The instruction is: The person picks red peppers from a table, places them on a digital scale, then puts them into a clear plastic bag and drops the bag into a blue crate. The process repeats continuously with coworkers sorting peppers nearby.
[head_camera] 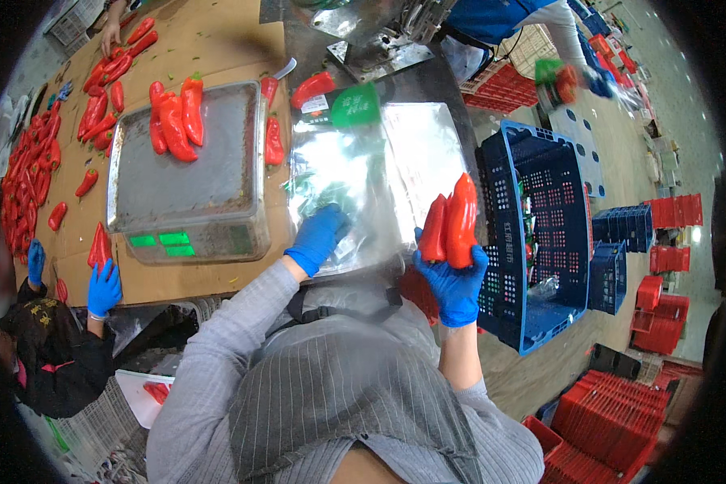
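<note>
My right hand (pixel 451 287), in a blue glove, holds two long red peppers (pixel 460 221) upright, tips pointing away from me. Beneath my left hand (pixel 319 238), also blue-gloved, lies a stack of clear plastic bags (pixel 363 242) with a green printed flap (pixel 356 106). Glare and blur on the plastic hide whether my left fingers pinch a bag. Left of the bags stands a weighing scale (pixel 212 175) with a metal pan and lit green displays. Three red peppers (pixel 176 118) rest on its pan.
A blue plastic crate (pixel 514 242) with packed goods stands at my right. Many red peppers (pixel 30 181) lie on the cardboard-covered table (pixel 157 281). A co-worker's gloved hand (pixel 104 290) touches a pepper at left. Another person (pixel 508 18) holds a pack at upper right.
</note>
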### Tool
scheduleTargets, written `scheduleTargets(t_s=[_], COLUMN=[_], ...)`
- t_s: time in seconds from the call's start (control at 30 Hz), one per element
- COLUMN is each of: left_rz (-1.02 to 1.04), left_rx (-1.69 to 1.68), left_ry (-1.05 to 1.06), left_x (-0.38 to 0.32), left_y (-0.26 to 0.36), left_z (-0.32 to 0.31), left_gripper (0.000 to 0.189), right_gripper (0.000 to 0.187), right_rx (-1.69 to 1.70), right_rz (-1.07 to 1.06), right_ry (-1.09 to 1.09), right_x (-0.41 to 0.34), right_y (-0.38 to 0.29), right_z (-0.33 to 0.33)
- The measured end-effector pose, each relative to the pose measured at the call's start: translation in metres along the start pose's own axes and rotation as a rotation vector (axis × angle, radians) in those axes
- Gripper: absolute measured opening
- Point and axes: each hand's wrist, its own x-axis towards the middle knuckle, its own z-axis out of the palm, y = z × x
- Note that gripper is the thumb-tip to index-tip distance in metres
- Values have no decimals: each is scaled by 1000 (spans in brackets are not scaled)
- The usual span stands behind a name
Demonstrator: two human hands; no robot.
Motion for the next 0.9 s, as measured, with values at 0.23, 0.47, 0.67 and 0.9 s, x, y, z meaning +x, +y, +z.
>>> scheduleTargets(t_s=[0.23,0.47,0.67,0.9], left_rz=[72,215,-20,-43], left_rx=[159,173,-142,42], left_ry=[17,-22,-107,40], left_x=[6,19,36,26], left_y=[11,27,32,55], left_z=[-17,-19,-38,-26], left_gripper=[11,15,21,19], right_gripper=[88,89,90,82], right_rx=[-246,-538,-625,-1574], right_rz=[33,370,235,-442], right_ry=[-38,-409,-131,-37], right_x=[-20,-36,-15,-18], right_y=[15,49,49,49], right_z=[-7,55,27,0])
